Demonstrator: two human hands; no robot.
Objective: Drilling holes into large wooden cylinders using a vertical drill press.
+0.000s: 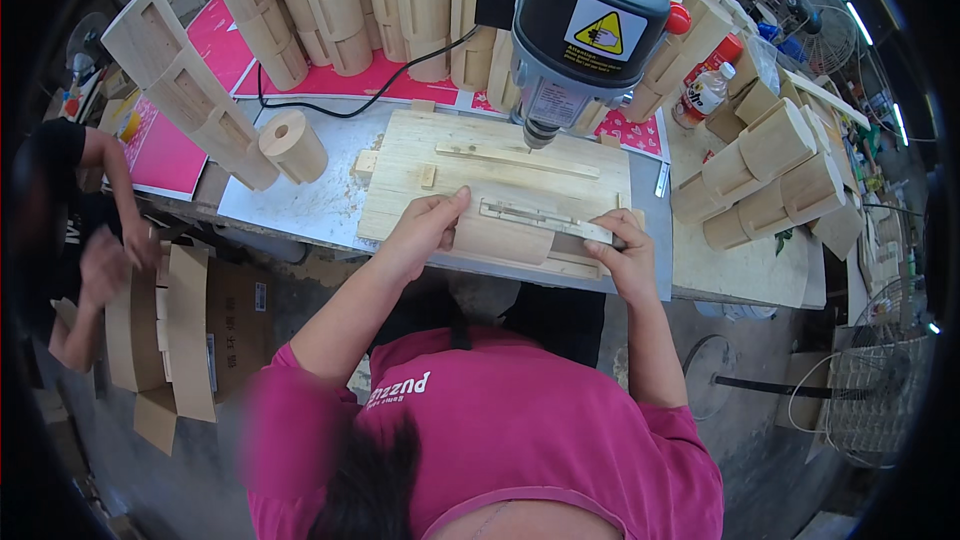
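A pale wooden cylinder (495,240) lies on its side on the plywood board (395,165), in front of the drill press (590,20). My left hand (425,230) is closed on the cylinder's left end, thumb on top. Along the cylinder's upper side sits a narrow, light slotted strip (540,218). My right hand (625,248) pinches the strip's right end between thumb and fingers. Whether the strip rests in a groove or on the surface, I cannot tell. The drill chuck (540,130) hangs above and beyond the strip, apart from it.
Stacked grooved wooden cylinders (340,15) line the back of the table, with more (770,170) at right. A single holed cylinder (293,145) stands left of the board. A black cable (370,105) crosses behind. Another person's arm (120,190) and a cardboard box (195,330) are at left.
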